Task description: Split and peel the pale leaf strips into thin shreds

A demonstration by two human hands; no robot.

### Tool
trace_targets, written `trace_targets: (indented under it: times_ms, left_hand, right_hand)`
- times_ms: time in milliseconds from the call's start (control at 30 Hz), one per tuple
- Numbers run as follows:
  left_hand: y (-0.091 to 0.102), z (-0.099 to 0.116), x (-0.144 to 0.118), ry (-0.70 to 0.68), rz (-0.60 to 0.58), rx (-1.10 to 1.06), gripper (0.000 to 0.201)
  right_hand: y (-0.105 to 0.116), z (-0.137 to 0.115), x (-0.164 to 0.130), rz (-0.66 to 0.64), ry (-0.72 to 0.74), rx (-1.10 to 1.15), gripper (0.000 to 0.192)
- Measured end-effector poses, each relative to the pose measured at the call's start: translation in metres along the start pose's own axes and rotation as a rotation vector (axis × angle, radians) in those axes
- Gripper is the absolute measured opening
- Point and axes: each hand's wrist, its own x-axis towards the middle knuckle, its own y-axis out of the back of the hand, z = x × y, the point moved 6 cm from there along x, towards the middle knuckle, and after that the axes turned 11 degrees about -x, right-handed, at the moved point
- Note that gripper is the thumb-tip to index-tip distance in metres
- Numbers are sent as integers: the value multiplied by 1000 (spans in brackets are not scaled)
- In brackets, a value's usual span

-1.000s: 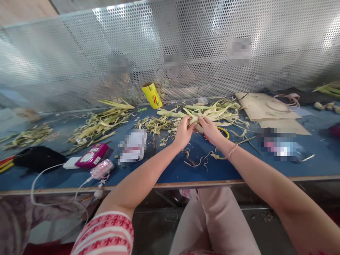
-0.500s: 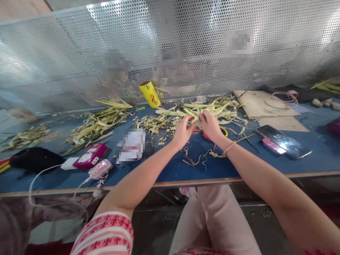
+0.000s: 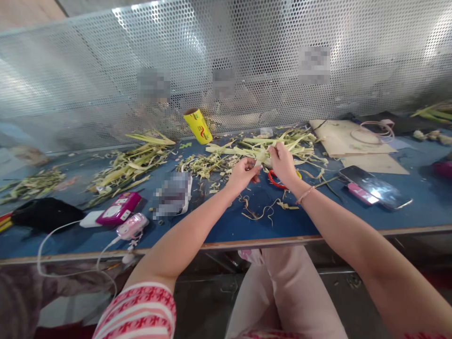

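My left hand (image 3: 243, 174) is closed, thumb and fingers pinching the lower end of a pale green plant stalk (image 3: 262, 156). The fingers of my right hand (image 3: 281, 162) are closed on the upper part of the same stalk, which partly hides behind them. Just beyond both hands lies a pile of long green leaves and stalks (image 3: 231, 149). Under my right hand, red and yellow loop handles (image 3: 277, 181) show on the blue table, and the rest of that tool is hidden. Thin dry peelings (image 3: 259, 216) lie nearer the edge.
A yellow tube (image 3: 198, 126) stands tilted near the perforated metal screen (image 3: 247, 56). More stalks (image 3: 136, 162) lie to the left, by a pink device (image 3: 120, 207) with a white cable. At right are a phone (image 3: 376, 186) and brown cardboard (image 3: 342, 141).
My hands have moved slightly apart, my right hand rising a little and my left dropping slightly. More of the pale stalk and the red handle now shows between them.
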Motion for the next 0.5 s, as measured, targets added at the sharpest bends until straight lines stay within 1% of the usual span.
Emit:
trace_targets:
  times_ms: [100,200,300,400,467,500]
  left_hand:
    - [-2,-5,2,50,-55,-13,28]
    - [-3,-6,2,80,-81,-23,35]
    - [-4,-4,0,87,-103,-86,41]
    - [-5,-5,-1,86,-107,-212,35]
    - [-4,-7,1,84,-76,-262,29]
    - [-3,-8,2,84,-52,-265,29]
  right_hand:
    - [0,5,3,7,-37,20,31]
    - [-1,7,4,-3,-64,16,31]
    - [-2,3,3,-17,-10,-12,30]
    - [-3,-2,0,-39,59,-41,27]
    - [-5,-5,-3,-52,92,-63,26]
    - [-6,-7,-5,-59,111,-74,25]
